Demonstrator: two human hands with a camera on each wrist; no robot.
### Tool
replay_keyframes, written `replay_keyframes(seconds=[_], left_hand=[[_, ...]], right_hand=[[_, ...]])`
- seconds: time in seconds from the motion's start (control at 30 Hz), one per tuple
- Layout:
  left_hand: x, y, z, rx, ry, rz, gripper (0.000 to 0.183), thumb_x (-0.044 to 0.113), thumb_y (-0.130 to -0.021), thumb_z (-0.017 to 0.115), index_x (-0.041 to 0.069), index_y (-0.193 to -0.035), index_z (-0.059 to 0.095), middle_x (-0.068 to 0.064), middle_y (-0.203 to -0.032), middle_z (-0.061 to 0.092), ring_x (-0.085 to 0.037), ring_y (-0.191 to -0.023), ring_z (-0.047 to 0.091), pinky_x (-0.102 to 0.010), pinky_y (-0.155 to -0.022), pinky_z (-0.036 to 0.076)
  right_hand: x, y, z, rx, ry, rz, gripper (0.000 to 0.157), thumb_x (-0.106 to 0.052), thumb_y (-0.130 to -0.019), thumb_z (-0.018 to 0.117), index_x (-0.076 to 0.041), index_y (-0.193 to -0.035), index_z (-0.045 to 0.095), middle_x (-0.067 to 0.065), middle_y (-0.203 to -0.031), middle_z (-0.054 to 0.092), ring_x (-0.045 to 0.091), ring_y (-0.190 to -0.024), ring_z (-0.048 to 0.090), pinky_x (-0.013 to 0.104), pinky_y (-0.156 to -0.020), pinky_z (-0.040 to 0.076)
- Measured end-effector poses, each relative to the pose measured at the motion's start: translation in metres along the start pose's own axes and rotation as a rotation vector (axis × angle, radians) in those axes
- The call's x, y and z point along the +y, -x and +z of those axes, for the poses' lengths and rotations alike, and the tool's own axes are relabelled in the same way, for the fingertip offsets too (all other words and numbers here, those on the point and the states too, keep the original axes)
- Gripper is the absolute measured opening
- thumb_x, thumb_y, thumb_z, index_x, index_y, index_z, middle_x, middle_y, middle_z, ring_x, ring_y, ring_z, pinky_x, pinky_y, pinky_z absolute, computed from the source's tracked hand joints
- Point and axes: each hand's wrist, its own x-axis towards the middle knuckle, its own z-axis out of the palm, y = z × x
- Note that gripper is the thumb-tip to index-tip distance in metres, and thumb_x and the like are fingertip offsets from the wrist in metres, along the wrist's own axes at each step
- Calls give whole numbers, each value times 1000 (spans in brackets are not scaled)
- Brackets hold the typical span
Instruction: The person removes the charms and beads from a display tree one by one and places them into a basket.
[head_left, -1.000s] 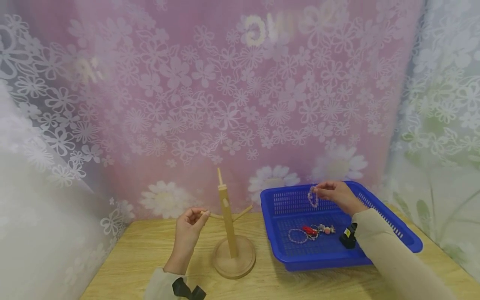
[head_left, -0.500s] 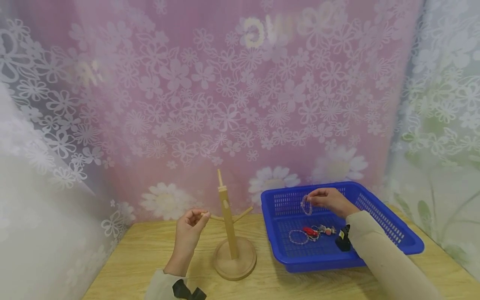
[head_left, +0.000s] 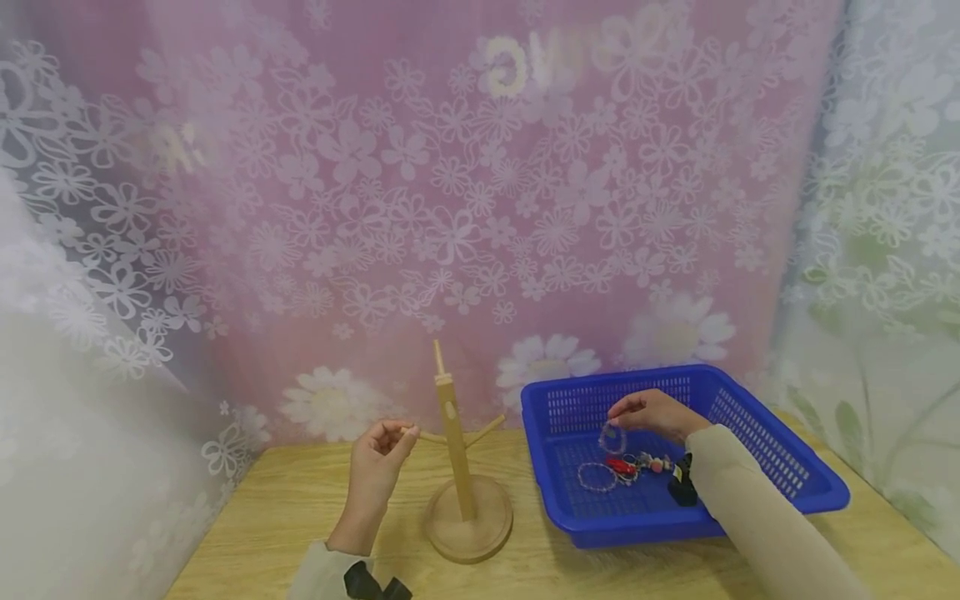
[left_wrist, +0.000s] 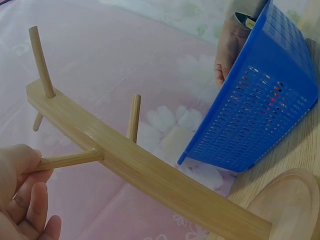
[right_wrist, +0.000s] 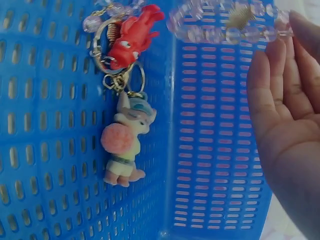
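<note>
Between thumb and fingers, my left hand (head_left: 379, 457) pinches the end of a peg (left_wrist: 70, 160) on a wooden peg stand (head_left: 459, 467). The stand is upright on a round base, and its pegs hold nothing. My right hand (head_left: 654, 414) pinches a bracelet of clear pinkish beads (right_wrist: 230, 34), which hangs inside the blue basket (head_left: 615, 533). In the basket lie another beaded bracelet (head_left: 596, 477), a red keychain figure (right_wrist: 135, 37) and a keychain doll with a pink pompom (right_wrist: 122, 145). The two keychains lie close together, with metal rings beside them.
The basket stands to the right of the peg stand on a wood-grain table (head_left: 262, 533). A pink flowered curtain (head_left: 420, 208) hangs right behind the table. Pale patterned cloth (head_left: 892, 333) closes off the right side.
My right hand has moved left and down with the bracelet, lower into the basket. My left hand stays on the peg, and the stand has not moved.
</note>
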Motion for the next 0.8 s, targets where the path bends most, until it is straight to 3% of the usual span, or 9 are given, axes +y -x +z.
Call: replay_keyframes(seconds=[0.13, 0.37, 0.5, 0.6, 0.8], left_hand=[[-1, 1, 1, 0, -2, -7, 20, 9, -85, 70, -6, -96, 63, 3, -73, 56, -7, -65, 50, -21, -60, 44], [1, 1, 0, 4, -3, -6, 20, 10, -85, 70, -6, -96, 63, 3, -74, 56, -7, -65, 50, -20, -60, 43], [1, 1, 0, -7, 5, -3, 20, 9, -85, 70, -6, -96, 63, 3, -75, 56, -8, -66, 51, -20, -60, 44], [0, 1, 0, -9, 3, -9, 20, 8, -86, 69, -7, -96, 63, 3, -75, 56, -8, -66, 51, -20, -61, 44], [1, -1, -1, -13, 2, -54, 19, 11, -86, 70, -4, -96, 63, 2, -75, 57, -9, -67, 53, -21, -64, 46]], right_hand=[[0, 2, 3, -35, -10, 1, 38, -21, -90, 65, 8, -114, 59, 13, -111, 63, 36, -110, 56, 54, -96, 40], [4, -1, 5, -93, 15, 6, 26, -16, -89, 66, 3, -106, 64, 12, -107, 65, 27, -102, 59, 53, -93, 43], [4, 0, 7, -127, -4, 12, 21, -12, -89, 65, 3, -103, 64, 18, -108, 63, 34, -105, 58, 53, -93, 43], [3, 0, 7, -132, -24, 9, 23, -13, -89, 65, 3, -105, 63, 20, -111, 61, 39, -109, 56, 53, -94, 43], [-3, 0, 5, -96, -29, 11, 29, -19, -90, 65, 2, -109, 62, 12, -110, 62, 35, -107, 57, 51, -93, 44]])
